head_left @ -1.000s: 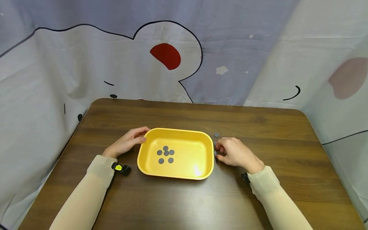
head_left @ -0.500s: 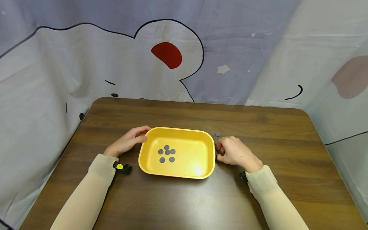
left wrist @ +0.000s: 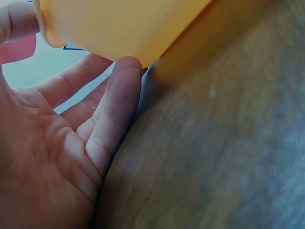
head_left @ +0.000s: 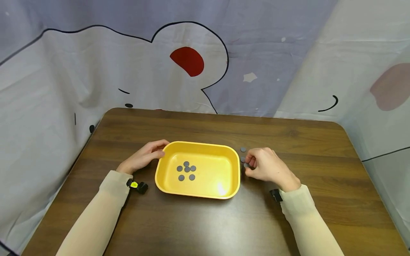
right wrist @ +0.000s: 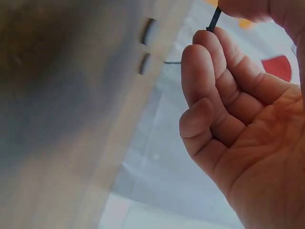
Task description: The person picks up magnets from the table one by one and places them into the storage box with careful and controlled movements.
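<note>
My left hand (head_left: 143,157) rests against the left end of a yellow plastic tray (head_left: 198,195). In the left wrist view, its thumb (left wrist: 125,90) touches the tray's outer wall, while other fingers reach along the far side. My right hand (head_left: 267,166) is just right of the tray. It pinches a small grey disc (head_left: 246,165), seen edge-on as a thin dark disc (right wrist: 214,20) in the right wrist view. Two more grey discs, one farther back (head_left: 243,149) and one nearer (head_left: 242,160), lie on the table beside the tray. Several like discs (head_left: 187,169) lie inside the tray.
The brown wooden table (head_left: 198,227) stands before a printed curtain (head_left: 266,53) at its back edge. Each wrist wears a strapped device, the left (head_left: 137,186) and the right (head_left: 276,195) both dark.
My right hand has shifted slightly right and up, away from the tray's edge, with a grey disc now between its fingertips. My left hand and the tray keep their place.
</note>
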Motion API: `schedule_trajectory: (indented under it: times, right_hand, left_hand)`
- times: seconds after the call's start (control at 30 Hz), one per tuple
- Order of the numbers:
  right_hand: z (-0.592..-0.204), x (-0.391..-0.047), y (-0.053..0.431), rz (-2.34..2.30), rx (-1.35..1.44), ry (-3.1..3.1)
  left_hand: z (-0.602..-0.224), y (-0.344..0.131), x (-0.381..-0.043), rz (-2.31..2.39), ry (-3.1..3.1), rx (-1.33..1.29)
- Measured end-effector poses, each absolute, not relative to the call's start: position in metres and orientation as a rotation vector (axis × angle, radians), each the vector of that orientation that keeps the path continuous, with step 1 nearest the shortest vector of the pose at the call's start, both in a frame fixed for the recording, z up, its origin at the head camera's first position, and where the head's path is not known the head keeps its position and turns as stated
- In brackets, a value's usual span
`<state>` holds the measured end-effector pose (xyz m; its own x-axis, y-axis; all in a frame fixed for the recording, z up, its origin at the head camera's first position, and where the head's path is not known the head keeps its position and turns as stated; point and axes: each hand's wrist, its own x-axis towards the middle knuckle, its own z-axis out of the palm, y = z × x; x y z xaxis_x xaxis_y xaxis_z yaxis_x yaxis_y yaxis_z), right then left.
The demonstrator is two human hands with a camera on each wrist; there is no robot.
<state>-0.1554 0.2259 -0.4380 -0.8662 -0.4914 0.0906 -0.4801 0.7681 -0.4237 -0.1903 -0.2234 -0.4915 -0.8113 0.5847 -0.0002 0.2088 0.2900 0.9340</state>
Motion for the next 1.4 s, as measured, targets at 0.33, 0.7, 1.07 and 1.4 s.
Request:
schedule_trajectory:
  times: [0.33, 0.7, 1.07, 1.4]
  right_hand:
    - [-0.418, -0.147, 0.227, -0.813, -0.807, 3.009]
    - [-0.398, -0.146, 0.197, -0.907, -0.911, 2.968]
    - [-0.393, -0.155, 0.162, -0.949, -1.043, 2.872]
    - [-0.383, -0.166, 0.127, -0.958, -1.138, 2.805]
  left_hand:
    - [-0.490, -0.226, -0.190, 1.488, 2.255, 0.680]
    - [-0.492, -0.239, -0.182, 1.501, 2.260, 0.684]
    - [-0.494, -0.242, -0.177, 1.523, 2.241, 0.677]
    - [-0.501, -0.238, -0.175, 1.542, 2.231, 0.697]
